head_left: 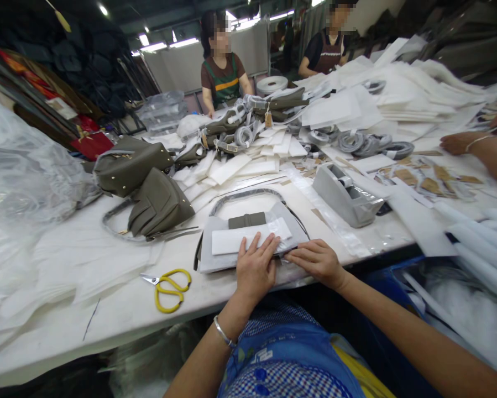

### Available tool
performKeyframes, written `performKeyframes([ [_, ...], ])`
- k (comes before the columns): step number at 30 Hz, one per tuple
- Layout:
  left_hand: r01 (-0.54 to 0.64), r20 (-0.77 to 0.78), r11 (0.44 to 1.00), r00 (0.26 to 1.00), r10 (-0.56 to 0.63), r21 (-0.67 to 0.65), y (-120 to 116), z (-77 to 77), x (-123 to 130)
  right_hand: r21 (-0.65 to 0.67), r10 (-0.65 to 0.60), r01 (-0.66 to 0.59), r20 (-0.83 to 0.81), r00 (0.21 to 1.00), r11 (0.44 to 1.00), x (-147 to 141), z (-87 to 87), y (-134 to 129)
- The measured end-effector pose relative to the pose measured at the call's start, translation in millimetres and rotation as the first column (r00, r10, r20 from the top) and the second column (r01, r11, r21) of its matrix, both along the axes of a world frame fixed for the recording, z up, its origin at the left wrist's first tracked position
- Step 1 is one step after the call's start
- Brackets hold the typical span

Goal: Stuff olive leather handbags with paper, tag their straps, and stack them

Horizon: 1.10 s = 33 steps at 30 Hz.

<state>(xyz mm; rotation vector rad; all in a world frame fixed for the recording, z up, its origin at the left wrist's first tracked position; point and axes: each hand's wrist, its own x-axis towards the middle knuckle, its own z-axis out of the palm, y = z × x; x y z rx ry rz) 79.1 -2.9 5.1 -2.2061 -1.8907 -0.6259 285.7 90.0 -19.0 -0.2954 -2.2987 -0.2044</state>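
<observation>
A handbag (220, 264) lies in front of me at the table's near edge, covered by a pale wrapping sheet, with its wrapped handle (248, 193) arching away. A dark olive flap (247, 220) shows through the covering. Across the bag lies a white padding strip (227, 242). My left hand (255, 269) rests on the strip with fingers spread and flat. At the bag's lower right corner, my right hand (318, 263) has its fingers pressed together on the edge; the exact grip is partly hidden. Yellow-handled scissors (170, 288) lie left of the bag.
Olive handbags (159, 202) sit at the left beside clear plastic (20, 160). A grey wrapped piece (341, 196) stands right of my bag. White sheets (409, 94) and wrapped straps (351, 141) pile up behind. Two people work opposite; another person's hand (464, 142) is at far right.
</observation>
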Motion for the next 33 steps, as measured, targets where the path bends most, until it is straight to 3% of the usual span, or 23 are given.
performKeyframes([
  [4, -0.046, 0.053, 0.998, 0.998, 0.044, 0.053, 2.3, -0.8, 5.8, -0.025, 0.006, -0.006, -0.003, 1.0, 1.0, -0.8, -4.1, 1.4],
  [11, -0.074, 0.02, 0.981, 0.997, 0.072, 0.181, 11.2, -22.1, 4.7, -0.062, -0.002, 0.005, 0.051, 0.999, 0.998, 7.0, -6.4, -4.8],
  [20, -0.082, -0.009, 0.983, 0.996, 0.085, 0.166, 10.5, -21.6, 4.5, -0.243, 0.063, -0.013, 0.199, 0.978, 0.97, 38.2, -30.7, -32.9],
  [26, -0.078, -0.017, 0.982, 0.997, 0.082, 0.173, 11.0, -20.2, 3.6, -0.261, 0.103, -0.076, 0.091, 0.991, 0.962, 24.4, -36.8, -35.9],
  [33, -0.078, -0.01, 0.979, 0.997, 0.081, 0.187, 10.3, -21.8, 4.2, -0.278, 0.075, -0.08, -0.029, 0.997, 0.957, 12.0, -30.9, -42.0],
])
